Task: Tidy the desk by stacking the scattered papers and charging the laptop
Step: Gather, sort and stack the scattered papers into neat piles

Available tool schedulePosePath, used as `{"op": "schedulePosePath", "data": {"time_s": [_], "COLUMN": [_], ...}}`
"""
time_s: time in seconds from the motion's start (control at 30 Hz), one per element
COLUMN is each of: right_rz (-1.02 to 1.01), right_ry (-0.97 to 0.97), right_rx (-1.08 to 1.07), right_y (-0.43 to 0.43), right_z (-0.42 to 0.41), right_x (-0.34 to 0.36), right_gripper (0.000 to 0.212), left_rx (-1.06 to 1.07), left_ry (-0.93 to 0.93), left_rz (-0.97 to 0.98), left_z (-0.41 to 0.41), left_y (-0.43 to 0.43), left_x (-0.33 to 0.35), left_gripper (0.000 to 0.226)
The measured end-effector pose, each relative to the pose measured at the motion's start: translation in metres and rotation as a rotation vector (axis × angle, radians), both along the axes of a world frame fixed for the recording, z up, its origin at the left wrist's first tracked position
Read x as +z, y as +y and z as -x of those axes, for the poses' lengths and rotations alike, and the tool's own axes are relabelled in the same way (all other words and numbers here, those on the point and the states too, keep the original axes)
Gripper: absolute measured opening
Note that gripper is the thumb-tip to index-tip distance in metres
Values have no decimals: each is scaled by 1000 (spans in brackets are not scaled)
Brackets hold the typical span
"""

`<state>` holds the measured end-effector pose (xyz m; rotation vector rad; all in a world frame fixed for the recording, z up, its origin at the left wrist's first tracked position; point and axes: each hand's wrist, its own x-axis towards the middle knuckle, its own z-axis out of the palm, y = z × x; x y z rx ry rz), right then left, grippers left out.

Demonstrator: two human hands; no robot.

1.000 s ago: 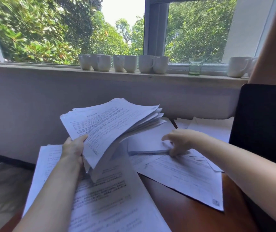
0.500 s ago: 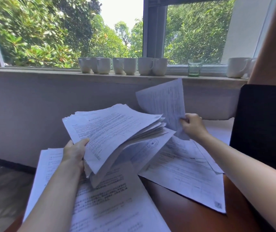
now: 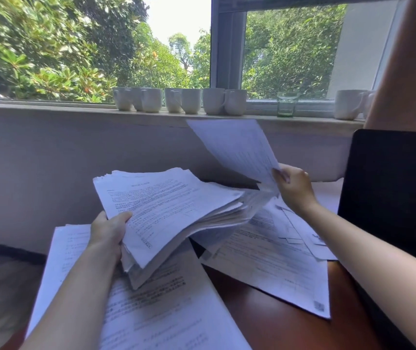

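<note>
Dark red-brown wooden desk (image 3: 265, 314), viewed from its near edge, with a pale wall and windowsill beyond the far edge.

Black laptop (image 3: 391, 193) at the right edge, lid up, screen dark. No charger or cable in view.

Loose white printed sheets lie on the desk. One large spread (image 3: 151, 314) is at the near-left corner. Another fan of them (image 3: 277, 269) runs from the middle toward the laptop.

Thick stack of white printed papers (image 3: 171, 210), held clear of the desk over its middle. Its long axis runs near-left to far-right, and its far end sags.

Single white sheet (image 3: 237, 147), raised steeply above the stack's far-right end and leaning up and to the left. Whether its lower corner touches the stack cannot be told.

Left hand (image 3: 108, 233) grasps the stack's near-left corner, thumb on top and fingers beneath, forearm in from the near edge.

Right hand (image 3: 294, 189) pinches the sheet's lower corner, wrist cocked up, just beside the stack's far-right end.

Judgement: gathering is well underway and the laptop is untouched. The sheet sits far-right of and above the stack, so the right hand must lower it leftward and turn it flat along the stack's axis.

Row of white mugs (image 3: 191, 101) on the sill.
</note>
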<state>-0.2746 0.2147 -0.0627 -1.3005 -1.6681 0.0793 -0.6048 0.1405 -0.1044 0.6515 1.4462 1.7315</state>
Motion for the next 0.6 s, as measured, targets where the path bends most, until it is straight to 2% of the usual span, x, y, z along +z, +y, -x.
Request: {"op": "schedulePosePath", "data": {"time_s": [0.17, 0.3, 0.4, 0.47, 0.5, 0.6], "right_rz": [222, 337, 463, 551, 572, 496], "right_ry": [-98, -82, -201, -292, -268, -163], "right_rx": [33, -10, -77, -139, -149, -87], "right_y": [12, 10, 10, 7, 3, -7], "right_z": [2, -2, -13, -20, -23, -24], "right_x": [-29, -34, -38, -44, -47, -52], "right_gripper": [37, 35, 18, 38, 45, 43], "left_rx": [-28, -36, -58, -64, -64, -53], "left_ry": [221, 326, 374, 392, 396, 379], "left_rz": [22, 37, 57, 64, 67, 57], "left_z": [-9, -14, -15, -15, -14, -14], "left_y": [-6, -8, -8, -8, -8, -8], "left_x": [1, 3, 3, 3, 2, 2], "left_gripper": [23, 19, 17, 17, 17, 17]}}
